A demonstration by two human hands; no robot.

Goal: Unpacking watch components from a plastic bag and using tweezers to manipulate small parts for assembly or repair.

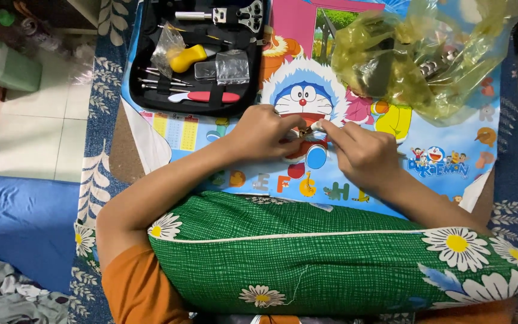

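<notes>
Both hands pinch a small metal piece mid-table, tool case well apart.

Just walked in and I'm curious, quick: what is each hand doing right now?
Left hand: fingers curled shut, pinching a small metallic object, too hidden to identify.
Right hand: fingertips closed on the same small object.

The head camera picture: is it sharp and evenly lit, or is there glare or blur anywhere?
In the head view, light is even and soft, with faint shadows under the left hand and right hand; the yellow plastic bag shows bright glare patches; the small item between the fingertips is too small to make out; edges bend slightly, as from a wide lens; the green pillow is sharp.
</notes>
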